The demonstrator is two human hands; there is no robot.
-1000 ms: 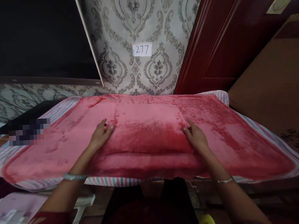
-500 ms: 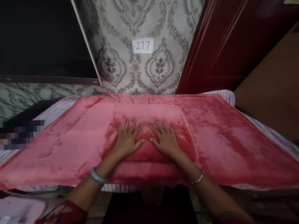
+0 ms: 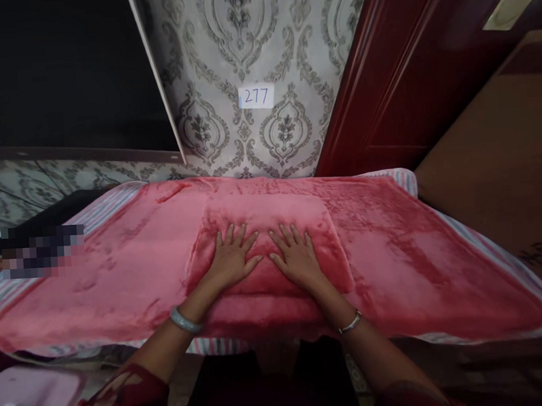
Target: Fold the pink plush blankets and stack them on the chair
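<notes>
A folded pink-red plush cloth [image 3: 262, 215] lies on a larger pink-red plush blanket [image 3: 414, 250] spread over a striped cover [image 3: 98, 203]. My left hand [image 3: 231, 259] rests flat on the folded cloth, fingers spread. Beside it my right hand [image 3: 296, 257] lies flat on the same cloth, fingers spread, almost touching the left. Each wrist wears a bangle. Neither hand holds anything.
Patterned grey wallpaper with a paper label reading 277 [image 3: 256, 97] is behind the surface. A dark screen [image 3: 64, 74] hangs at the left, a dark red door [image 3: 409, 74] at the right. A brown cardboard box [image 3: 500, 167] stands far right. A pink object [image 3: 27, 400] sits at bottom left.
A second ago my hands were at the left and right edges of the folded cloth. They came together at its middle and now lie flat there, barely shifted in the last half second.
</notes>
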